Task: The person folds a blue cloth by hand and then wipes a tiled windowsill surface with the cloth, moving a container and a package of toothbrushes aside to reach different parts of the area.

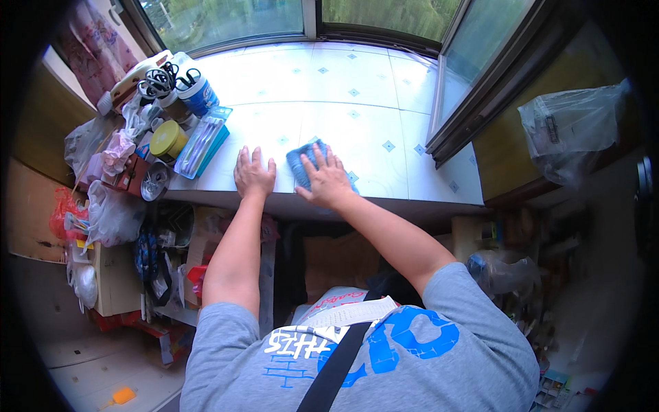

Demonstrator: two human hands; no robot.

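Under my right hand (327, 177) lies a folded blue cloth (297, 164), held pressed against the white tiled windowsill (355, 131). The fingers are spread over the cloth, and its left part and far edge show past them. My left hand (255, 172) rests palm down on the tiles to the left of the cloth, near the sill's front edge. It holds nothing, and its fingers are a little apart. Closest to it on the left is a clear pack of toothbrushes (201, 144) on a teal box (215, 149).
Clutter crowds the sill's left end: a yellow-lidded tub (168, 140), a blue-and-white container (198, 95), coiled black cables (158, 81) and a metal can (155, 181). An open window sash (479, 77) juts over the right side. A plastic bag (571, 129) hangs at far right.
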